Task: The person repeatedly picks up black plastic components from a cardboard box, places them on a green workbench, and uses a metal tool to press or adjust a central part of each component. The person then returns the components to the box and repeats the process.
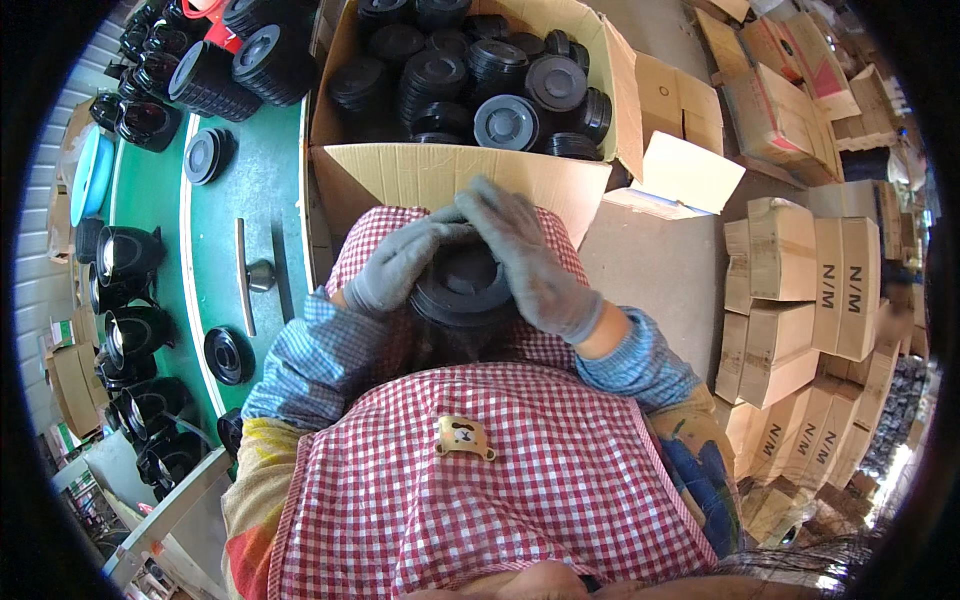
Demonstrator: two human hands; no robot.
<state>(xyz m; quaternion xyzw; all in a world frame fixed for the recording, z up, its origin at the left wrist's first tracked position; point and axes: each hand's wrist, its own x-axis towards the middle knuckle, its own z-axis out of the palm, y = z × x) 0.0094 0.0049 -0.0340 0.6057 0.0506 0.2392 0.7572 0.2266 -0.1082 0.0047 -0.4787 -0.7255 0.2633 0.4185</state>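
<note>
A short stack of black round plastic lids (462,290) sits at my lap, over the red-checked apron. My left hand (398,262), in a grey glove, curves around the stack's left side. From the right, my right hand (530,262), gloved the same way, presses along the side and the far edge, its fingertips meeting the left hand's. Both hands grip the stack between them; the far rim is hidden under the fingers. Just beyond stands an open cardboard box (455,165) holding many black lids (505,122), some stacked, some lying loose.
On the left a green table (215,290) carries black lid stacks (272,65), a loose lid (229,355), shiny black pots (130,255) and a strip-shaped metal tool (246,277). A blue basin (91,175) stands at its far side. Cardboard cartons (783,250) are piled at right.
</note>
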